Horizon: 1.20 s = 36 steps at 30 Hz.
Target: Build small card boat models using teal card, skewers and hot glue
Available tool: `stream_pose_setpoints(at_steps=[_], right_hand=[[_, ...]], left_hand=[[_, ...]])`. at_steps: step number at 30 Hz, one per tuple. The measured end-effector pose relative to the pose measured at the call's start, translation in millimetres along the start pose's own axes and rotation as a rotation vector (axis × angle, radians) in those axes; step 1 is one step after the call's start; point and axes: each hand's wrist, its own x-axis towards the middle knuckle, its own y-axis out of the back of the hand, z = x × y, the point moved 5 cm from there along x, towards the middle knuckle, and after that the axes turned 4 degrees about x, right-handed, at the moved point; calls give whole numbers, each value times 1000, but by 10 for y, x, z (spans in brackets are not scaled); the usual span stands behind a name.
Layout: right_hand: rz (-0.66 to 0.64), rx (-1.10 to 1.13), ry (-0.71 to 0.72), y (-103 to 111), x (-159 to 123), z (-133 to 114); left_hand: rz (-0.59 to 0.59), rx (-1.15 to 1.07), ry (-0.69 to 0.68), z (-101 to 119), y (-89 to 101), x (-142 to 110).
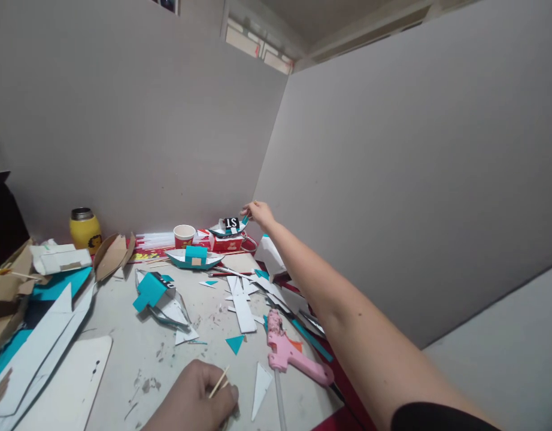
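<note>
Teal-and-white boat (pixel 230 226), topped by a black lettered panel, is seen at the far end of the worktable (pixel 123 353), set on a red box (pixel 228 243) near the corner of the grey walls. Its raised end is met by the fingers of the right hand (pixel 257 213), with the arm outstretched; whether the end is pinched or merely touched cannot be told. By the left hand (pixel 199 392), held well apart at the near edge, a thin wooden stick (pixel 218 383) is gripped between thumb and fingers.

The boat is judged to be light, fairly stiff and not slippery (card, by the look of it), but easily creased or pulled apart at its joins. It would best be held low, by both sides of the hull, with the panel and the thin tip spared.

The boat's far side is hidden, its underside cannot be seen, and the fingertips are too small to be made out clearly. The left wrist is cut off by the lower edge, and part of the clutter beside the pink glue gun (pixel 289 353) is covered by the right forearm.
</note>
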Motion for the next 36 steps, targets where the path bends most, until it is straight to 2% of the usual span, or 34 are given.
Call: stream_pose_setpoints(at_steps=[12,16,25,30,36], right_hand=[[-126,-53,52,-235,62,14],[-136,-93,51,-228,104,32],[-98,-211,-31,-59,157,197],[-130,-272,-86,-138,219,300],[-172,-345,-115,-242,278,303]], left_hand=[[-20,-53,17,-111,-34,39],[-14,-48,34,-109,-38,39],[-18,11,50,-44,-15,4],[-44,12,61,5,-10,-4],[-53,-12,63,39,-14,-18]])
